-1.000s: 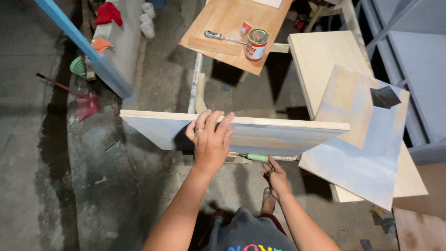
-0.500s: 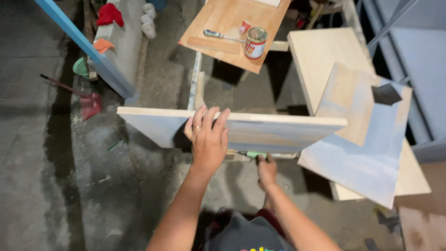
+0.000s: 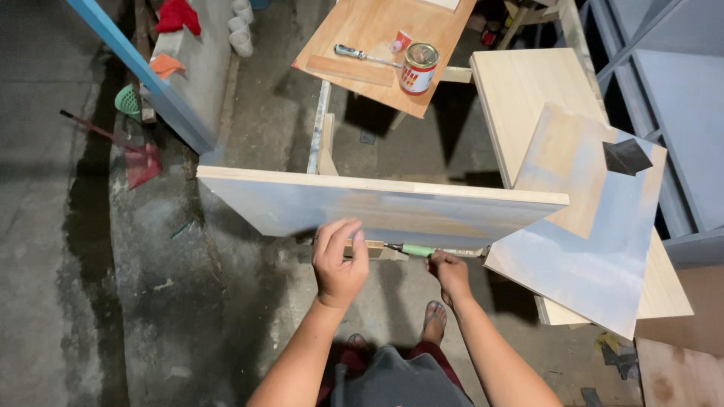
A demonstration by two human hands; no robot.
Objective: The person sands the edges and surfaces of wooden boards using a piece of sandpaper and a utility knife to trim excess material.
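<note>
Blue-grey panel (image 3: 392, 207): stiff, probably weighty; left hand (image 3: 339, 260) is bracing its lower edge, fingers spread, right hand (image 3: 449, 270) is gripping green-handled tool (image 3: 417, 250).

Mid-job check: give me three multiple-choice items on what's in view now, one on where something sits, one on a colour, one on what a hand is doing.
1. Where does the tin can stand?
A. On the floor by the feet
B. On the brown board at the top of the view
C. On the grey-blue panel

2. What colour is the handle of the tool at the right hand?
A. Green
B. Red
C. Yellow

3. What is the left hand doing?
A. Hanging free at the side
B. Holding the can
C. Resting on the near face of the long panel, fingers up

Answers:
1 B, the can stands on the brown board beside a screwdriver.
2 A, a pale green handle sticks out just above the right hand.
3 C, its fingers lie against the panel's lower edge.
</note>
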